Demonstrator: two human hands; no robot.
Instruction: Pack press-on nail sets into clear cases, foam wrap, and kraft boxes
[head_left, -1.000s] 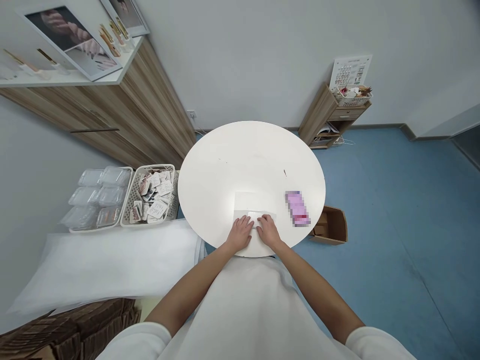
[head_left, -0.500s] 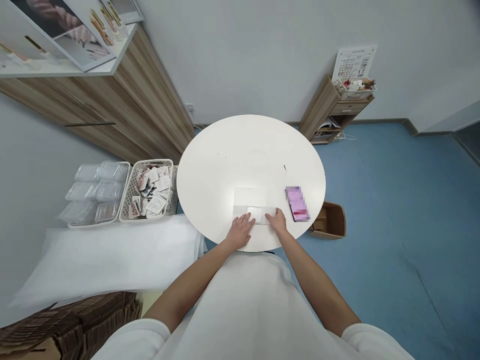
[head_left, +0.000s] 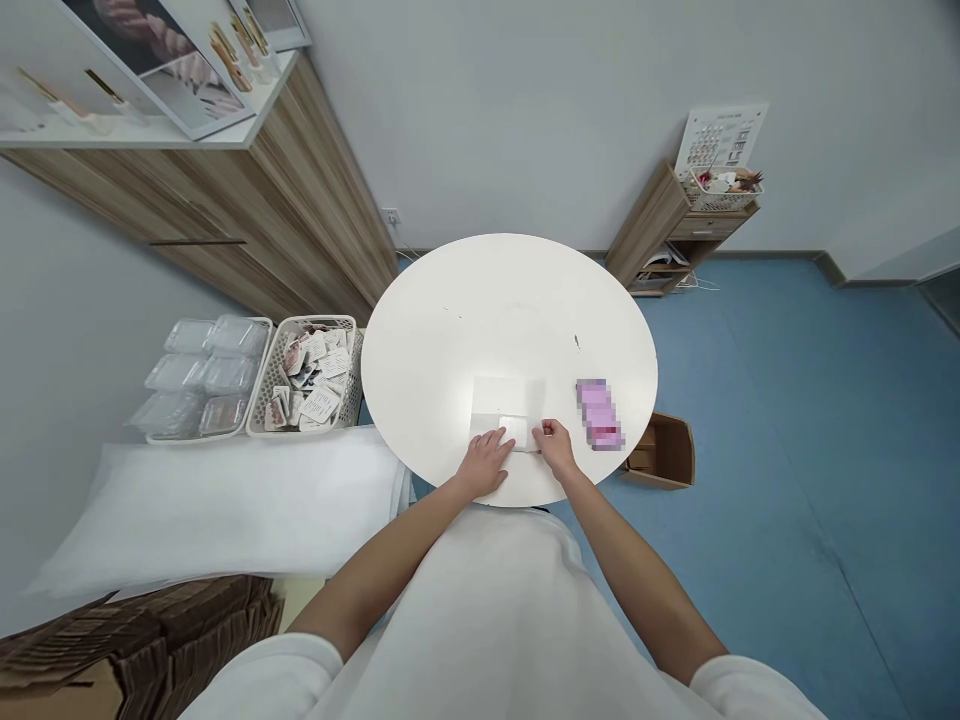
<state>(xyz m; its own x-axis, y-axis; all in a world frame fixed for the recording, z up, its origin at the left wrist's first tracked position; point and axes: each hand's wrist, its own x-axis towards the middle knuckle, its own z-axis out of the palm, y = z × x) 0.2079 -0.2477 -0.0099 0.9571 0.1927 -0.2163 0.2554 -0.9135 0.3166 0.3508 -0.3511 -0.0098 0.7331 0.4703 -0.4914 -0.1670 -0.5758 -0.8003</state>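
A thin, whitish translucent sheet [head_left: 499, 393] lies on the near part of the round white table [head_left: 457, 345]. On its near part sits a small white rectangular packet [head_left: 514, 430]. My left hand [head_left: 484, 465] rests on the sheet with fingers stretched out, the fingertips against the packet's left side. My right hand [head_left: 555, 445] is at the sheet's right edge, thumb and index finger pinched together on that edge. To the right of this hand lies a pink-purple phone [head_left: 598, 413], its screen blurred out.
Left of the table stand a white basket of printed cards [head_left: 352, 400] and another holding clear plastic boxes [head_left: 225, 370]. White sheets [head_left: 247, 500] are stacked in front of them. An open cardboard box [head_left: 679, 450] is on the floor at right; a wooden cabinet [head_left: 330, 190] rises at back left.
The sheet's right side, stretched out rightward before, now reaches less far right, and my right hand has drawn slightly left with it. My left hand stays beside the packet. The view has shifted slightly.
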